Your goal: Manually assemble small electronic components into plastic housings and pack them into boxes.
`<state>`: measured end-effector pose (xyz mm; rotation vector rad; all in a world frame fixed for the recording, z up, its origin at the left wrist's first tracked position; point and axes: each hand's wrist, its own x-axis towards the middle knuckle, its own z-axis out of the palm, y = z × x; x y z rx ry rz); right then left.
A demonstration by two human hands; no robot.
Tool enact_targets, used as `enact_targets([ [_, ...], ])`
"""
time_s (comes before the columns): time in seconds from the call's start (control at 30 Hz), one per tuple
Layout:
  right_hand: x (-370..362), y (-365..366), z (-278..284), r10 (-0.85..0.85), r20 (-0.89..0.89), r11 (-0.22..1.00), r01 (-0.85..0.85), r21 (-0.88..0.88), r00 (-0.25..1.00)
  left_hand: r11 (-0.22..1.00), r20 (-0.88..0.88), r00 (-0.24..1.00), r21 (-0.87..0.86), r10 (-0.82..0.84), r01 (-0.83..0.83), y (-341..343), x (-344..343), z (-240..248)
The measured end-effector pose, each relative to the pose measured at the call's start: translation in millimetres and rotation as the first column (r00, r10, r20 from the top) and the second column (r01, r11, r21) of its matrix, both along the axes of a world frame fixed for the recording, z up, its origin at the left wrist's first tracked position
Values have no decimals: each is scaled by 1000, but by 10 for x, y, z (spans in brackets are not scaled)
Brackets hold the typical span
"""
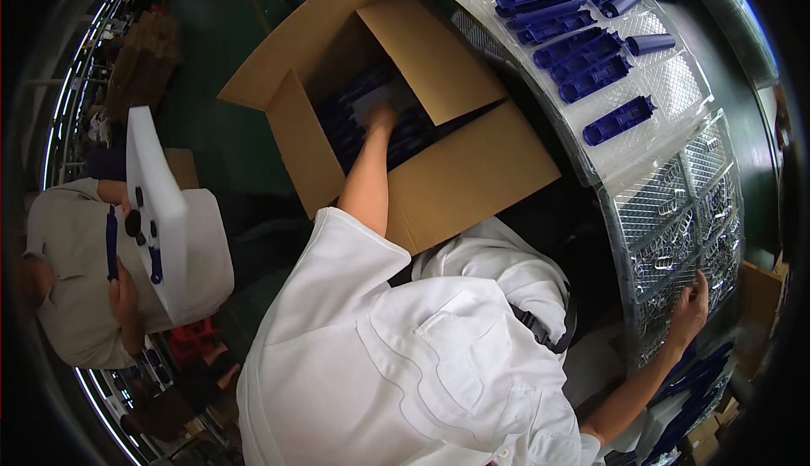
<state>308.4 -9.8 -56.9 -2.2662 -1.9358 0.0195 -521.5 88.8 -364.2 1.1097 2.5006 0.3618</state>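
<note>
My left hand (381,117) reaches down into an open cardboard box (468,175) over dark blue plastic parts (409,133). Beside its fingers shows a pale, greyish patch that I cannot make out. The fingers themselves are mostly hidden, so any grip is unclear. Out to the right, my right hand (693,301) rests at a clear compartmented tray (645,204) full of small shiny metal clips (675,242). Its fingers are bent and apart, and nothing shows between them. Beyond that tray, several blue plastic housings (620,120) lie on a translucent sheet (620,158).
Box flaps (430,61) stand up around the opening. At left, a seated co-worker (80,272) holds a blue part beside a white foam board (156,204). More blue parts (692,390) lie at lower right. A green floor (228,145) shows behind the box.
</note>
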Motion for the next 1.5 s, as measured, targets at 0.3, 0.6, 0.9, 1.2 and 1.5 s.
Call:
enact_targets([
  [0.3, 206, -969, -10, -121, -666, 919, 337, 206, 736, 869, -138, 889, -320, -437, 377, -128, 252, -112],
  [0.6, 36, -1187, 204, 7, -757, 851, 394, 348, 654, 977, -74, 975, 43, 211, -209, -210, 626, 916],
  [0.9, -342, -1304, 434, -9, -894, 782, 561, 272, 447, 444, 932, 111, 265, -344, -856, -763, 508, 2123],
  [1.2, -928, -898, 725, 249, -968, 845, 484, 227, 19, 921, 855, -480, 329, -196, 209, -788, 4025, 3401],
  [1.5, -1071, -1154, 978, 134, -829, 876, 325, 356, 543, 626, 871, -489, 356, 47, 694, -1087, 5237, 3485],
])
